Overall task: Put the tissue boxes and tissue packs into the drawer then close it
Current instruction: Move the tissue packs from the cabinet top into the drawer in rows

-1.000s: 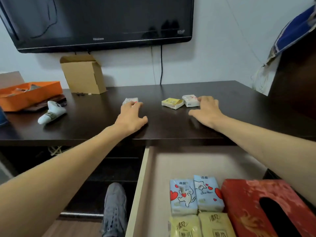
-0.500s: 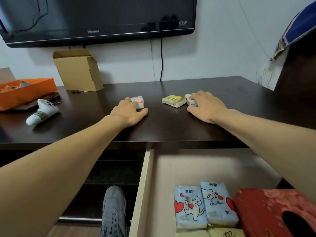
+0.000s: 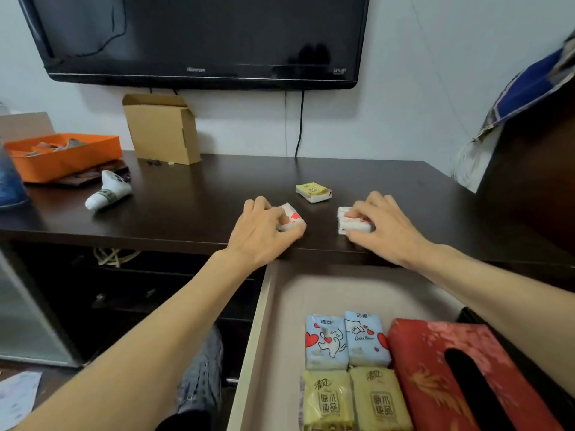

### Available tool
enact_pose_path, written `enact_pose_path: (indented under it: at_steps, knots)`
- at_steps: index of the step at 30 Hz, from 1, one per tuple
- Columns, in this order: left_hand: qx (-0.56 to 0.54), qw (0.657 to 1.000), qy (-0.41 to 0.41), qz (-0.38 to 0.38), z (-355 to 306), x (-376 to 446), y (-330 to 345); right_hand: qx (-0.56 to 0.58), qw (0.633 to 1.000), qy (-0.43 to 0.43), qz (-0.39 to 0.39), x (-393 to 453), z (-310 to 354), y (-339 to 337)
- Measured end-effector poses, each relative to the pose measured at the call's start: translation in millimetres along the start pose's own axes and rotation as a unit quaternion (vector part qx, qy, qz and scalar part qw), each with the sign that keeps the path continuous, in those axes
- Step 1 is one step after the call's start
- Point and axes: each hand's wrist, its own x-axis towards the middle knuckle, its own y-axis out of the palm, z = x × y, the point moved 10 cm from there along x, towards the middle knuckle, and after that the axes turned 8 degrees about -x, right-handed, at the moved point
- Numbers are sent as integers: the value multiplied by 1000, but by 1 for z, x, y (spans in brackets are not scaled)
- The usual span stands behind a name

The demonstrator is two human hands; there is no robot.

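Since the earlier frame both hands have drawn back toward the desk's near edge, each bringing a small pack with it. Left hand [image 3: 259, 236] curls round a white pack with a red heart [image 3: 289, 217], thumb under, fingers over; closed on it. Right hand [image 3: 384, 227] lies over a second white pack [image 3: 348, 223], fingers on top and thumb at the near side, so holding it against the desk [image 3: 202, 197]. A yellow pack [image 3: 313, 192] sits alone just behind, between the hands, untouched.

The packs look light and soft, film-wrapped, probably a bit slick; they dent under the fingers. Best taken across the short sides, with a pinch.

Drawer [image 3: 249, 353] stands open below the edge. In it: two blue packs [image 3: 347, 339], two yellow ones [image 3: 354, 399], a red tissue box [image 3: 460, 374] at the right. Bare floor at the back.

Further out: cardboard box [image 3: 161, 127], orange tray [image 3: 62, 152], TV [image 3: 199, 38] on the wall.
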Motion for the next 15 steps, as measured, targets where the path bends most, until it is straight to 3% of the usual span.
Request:
enact_pose_path:
  at_steps: [4, 9, 15]
  knots:
    - [-60, 997, -12, 52, -5, -3, 5, 62, 998, -21, 10, -5, 4, 1]
    - [-70, 988, -54, 127, -1, 1, 7, 140, 989, 30, 46, -5, -1, 5]
    - [-65, 990, -41, 122, -25, -6, 3, 192, 980, 53, 28, -14, -1, -5]
